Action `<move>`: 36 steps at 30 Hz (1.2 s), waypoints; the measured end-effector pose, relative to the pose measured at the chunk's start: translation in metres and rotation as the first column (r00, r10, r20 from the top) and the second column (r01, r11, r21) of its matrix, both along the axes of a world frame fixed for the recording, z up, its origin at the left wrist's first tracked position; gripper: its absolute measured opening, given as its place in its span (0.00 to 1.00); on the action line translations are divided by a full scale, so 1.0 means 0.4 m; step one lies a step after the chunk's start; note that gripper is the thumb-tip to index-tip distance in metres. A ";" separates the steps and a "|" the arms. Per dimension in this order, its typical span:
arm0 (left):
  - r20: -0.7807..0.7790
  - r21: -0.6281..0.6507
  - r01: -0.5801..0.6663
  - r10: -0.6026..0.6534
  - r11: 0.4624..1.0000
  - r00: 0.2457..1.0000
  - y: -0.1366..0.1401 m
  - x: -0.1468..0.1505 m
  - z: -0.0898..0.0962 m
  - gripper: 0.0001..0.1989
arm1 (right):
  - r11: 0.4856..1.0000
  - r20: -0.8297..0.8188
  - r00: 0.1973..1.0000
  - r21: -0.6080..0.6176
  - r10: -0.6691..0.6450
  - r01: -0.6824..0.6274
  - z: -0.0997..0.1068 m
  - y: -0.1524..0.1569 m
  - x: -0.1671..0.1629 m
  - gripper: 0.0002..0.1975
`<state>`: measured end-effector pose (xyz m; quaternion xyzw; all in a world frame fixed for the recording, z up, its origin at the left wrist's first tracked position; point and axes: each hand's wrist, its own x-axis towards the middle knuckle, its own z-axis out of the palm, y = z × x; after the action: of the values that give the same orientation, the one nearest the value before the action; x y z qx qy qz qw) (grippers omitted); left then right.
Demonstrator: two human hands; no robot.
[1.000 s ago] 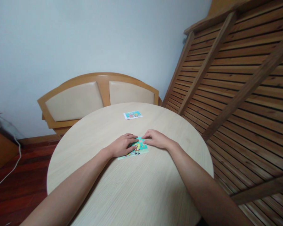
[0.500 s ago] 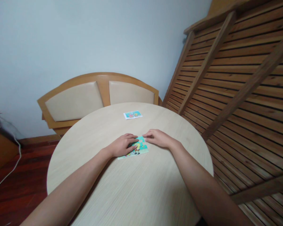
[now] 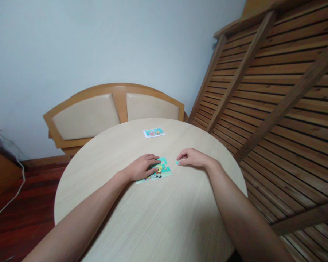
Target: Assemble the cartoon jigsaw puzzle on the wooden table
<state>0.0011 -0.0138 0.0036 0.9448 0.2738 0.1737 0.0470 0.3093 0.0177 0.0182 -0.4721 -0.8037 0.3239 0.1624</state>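
A jigsaw puzzle (image 3: 165, 173) with a yellow cartoon figure on turquoise lies flat on the round table (image 3: 153, 214). My left hand (image 3: 142, 168) rests on its left part, fingers stretched out, and covers much of the picture. To the right of the puzzle, apart from it, my right hand (image 3: 192, 157) is pinched on a small turquoise puzzle piece (image 3: 177, 163). Only a bit of that piece shows under the fingertips.
Farther back on the table lies a small picture card (image 3: 154, 133) with similar cartoon figures. Behind the table stands a padded wooden headboard (image 3: 120, 105). A slatted wooden frame (image 3: 262, 91) leans along the right side. A white cable (image 3: 23, 178) hangs at the left.
My right hand has moved right, away from the puzzle's upper right corner, with a piece in its fingers. A gap now shows at the puzzle's right edge. My left hand stays put.
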 end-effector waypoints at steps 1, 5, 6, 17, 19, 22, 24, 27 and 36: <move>0.002 0.000 -0.002 0.002 1.000 1.000 0.000 0.001 0.000 0.21 | 1.000 0.006 1.000 0.001 0.003 -0.003 0.001 -0.001 -0.002 0.16; 0.019 0.001 -0.002 0.002 1.000 1.000 -0.002 0.002 0.001 0.20 | 1.000 0.031 0.999 0.015 -0.009 0.008 0.007 -0.006 -0.013 0.13; 0.024 -0.001 -0.001 0.001 1.000 1.000 -0.003 0.003 0.001 0.20 | 1.000 0.033 0.999 0.022 -0.014 0.013 0.008 -0.008 -0.016 0.13; -0.001 -0.014 0.007 -0.007 1.000 1.000 -0.009 0.016 0.002 0.21 | 0.994 -0.159 0.982 -0.005 0.106 -0.108 0.006 -0.022 -0.070 0.13; 0.004 -0.012 0.009 -0.009 1.000 1.000 -0.009 0.017 0.001 0.21 | 0.993 -0.180 0.977 0.024 0.116 -0.114 0.004 -0.027 -0.085 0.12; 0.017 -0.017 0.013 -0.013 1.000 1.000 -0.010 0.019 0.001 0.20 | 0.991 -0.188 0.975 0.082 0.116 -0.102 0.000 -0.032 -0.104 0.11; 0.017 -0.023 0.012 -0.012 1.000 1.000 -0.010 0.020 0.002 0.20 | 0.989 -0.189 0.975 0.113 0.119 -0.098 -0.005 -0.032 -0.113 0.10; 0.020 -0.029 0.014 -0.013 0.999 1.000 -0.010 0.022 0.004 0.20 | 0.985 -0.177 0.976 0.140 0.124 -0.100 -0.012 -0.030 -0.122 0.09; 0.037 -0.031 0.023 -0.022 0.999 0.999 -0.008 0.022 0.002 0.20 | 0.979 -0.150 0.981 0.176 0.125 -0.098 -0.019 -0.030 -0.129 0.09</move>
<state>0.0101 -0.0170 0.0045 0.9437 0.2647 0.1862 0.0687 0.2579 0.0058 0.0104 -0.3830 -0.8377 0.3008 0.2471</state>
